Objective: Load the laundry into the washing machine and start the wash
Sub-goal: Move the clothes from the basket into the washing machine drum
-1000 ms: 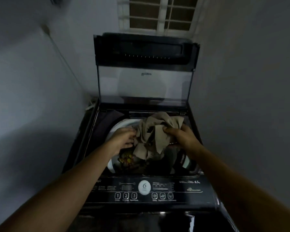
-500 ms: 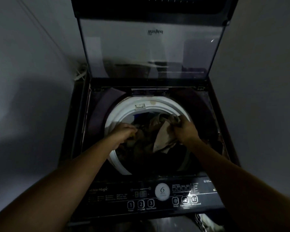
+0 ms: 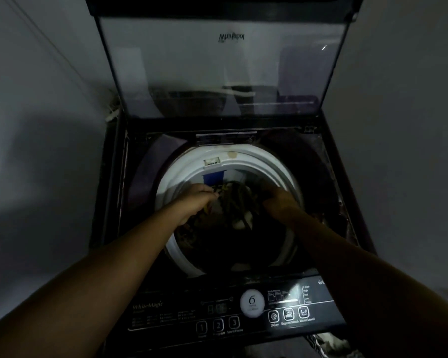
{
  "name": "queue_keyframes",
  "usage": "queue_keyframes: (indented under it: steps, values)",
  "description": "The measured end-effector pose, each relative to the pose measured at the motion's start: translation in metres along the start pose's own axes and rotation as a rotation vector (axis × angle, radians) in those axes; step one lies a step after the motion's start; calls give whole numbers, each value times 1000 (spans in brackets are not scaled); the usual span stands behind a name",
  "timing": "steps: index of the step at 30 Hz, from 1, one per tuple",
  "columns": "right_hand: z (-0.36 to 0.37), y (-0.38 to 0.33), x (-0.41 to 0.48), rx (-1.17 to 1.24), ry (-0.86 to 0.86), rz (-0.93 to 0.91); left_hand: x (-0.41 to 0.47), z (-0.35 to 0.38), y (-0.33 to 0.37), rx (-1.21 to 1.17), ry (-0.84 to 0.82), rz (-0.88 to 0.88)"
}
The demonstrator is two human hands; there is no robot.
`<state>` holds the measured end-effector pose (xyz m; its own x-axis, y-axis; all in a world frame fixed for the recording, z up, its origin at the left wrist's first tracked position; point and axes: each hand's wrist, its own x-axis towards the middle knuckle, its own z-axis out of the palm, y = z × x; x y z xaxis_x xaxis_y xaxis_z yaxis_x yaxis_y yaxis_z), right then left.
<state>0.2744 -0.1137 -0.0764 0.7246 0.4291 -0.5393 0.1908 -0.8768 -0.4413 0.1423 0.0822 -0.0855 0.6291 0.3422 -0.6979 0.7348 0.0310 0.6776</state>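
Hemmed in by plain grey walls [image 3: 36, 125], a dark washing machine [image 3: 142, 182] stands with its glass lid [image 3: 217, 68] raised and its glossy control panel [image 3: 166, 313] nearest. Inside the round, white-rimmed drum [image 3: 243, 153], the left hand [image 3: 197, 200] grips crumpled laundry [image 3: 233, 202]. The right hand [image 3: 279, 202] rests on the heap, its fingers lost in shadow.

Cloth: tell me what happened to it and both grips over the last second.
The cloth went down from above the tub into it. The left grip and right grip followed it down and are now inside the tub; it is too dark to tell whether they still hold it. The lid stayed open, the panel untouched.
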Motion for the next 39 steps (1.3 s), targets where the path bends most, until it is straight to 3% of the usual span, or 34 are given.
queue_keyframes:
  steps: [11, 17, 25, 31, 39]
  values:
    - [-98, -16, -49, 113, 163, -189, -52, 19, 90, 33, 72, 218]
    - [-168, 29, -106, 171, 286, -253, -102, 79, 150, 93, 64, 412]
    - [-226, 173, -168, 122, 328, -104, -153, 243, 198, 167, -44, 589]
    - [-218, 308, -199, 198, 314, -8, -157, 380, 185, 227, -191, 512]
    - [-143, 474, -195, 290, 217, 164, -114, 514, 110, 286, -256, 313]
